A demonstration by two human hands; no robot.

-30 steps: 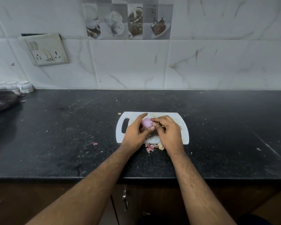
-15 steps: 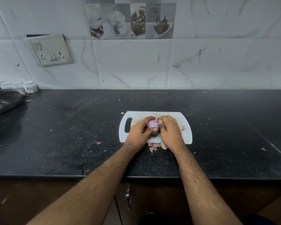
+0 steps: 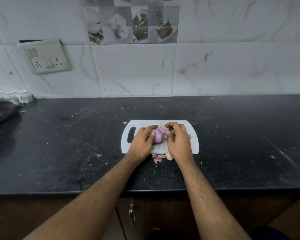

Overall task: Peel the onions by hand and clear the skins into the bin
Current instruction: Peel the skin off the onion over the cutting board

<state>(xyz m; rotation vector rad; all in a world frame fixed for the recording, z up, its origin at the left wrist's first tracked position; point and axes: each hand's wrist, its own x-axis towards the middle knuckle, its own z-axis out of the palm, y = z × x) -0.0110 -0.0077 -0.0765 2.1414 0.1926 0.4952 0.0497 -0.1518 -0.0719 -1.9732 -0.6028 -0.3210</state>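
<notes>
A small pink peeled onion (image 3: pixel 157 136) sits over the white cutting board (image 3: pixel 194 146) in the middle of the black counter. My left hand (image 3: pixel 142 142) grips it, thumb on its front and fingers curled over the top. My right hand (image 3: pixel 177 142) is just to its right, fingers curled, and seems to pinch a strip of skin (image 3: pixel 167 132) beside the onion. Behind the onion a second pinkish piece (image 3: pixel 162 129) shows. Loose pink and tan skins (image 3: pixel 158 157) lie on the counter at the board's near edge.
A single pink skin scrap (image 3: pixel 98 155) lies left of the board. A dark bag (image 3: pixel 0 114) and white cups (image 3: pixel 23 96) sit at the far left by the tiled wall. A switch plate (image 3: pixel 46 57) hangs on the wall. The counter's front edge (image 3: pixel 59 192) runs below.
My hands have drawn slightly apart. The onion has turned in my left hand and more of its pink side shows. My right hand has shifted to the right.
</notes>
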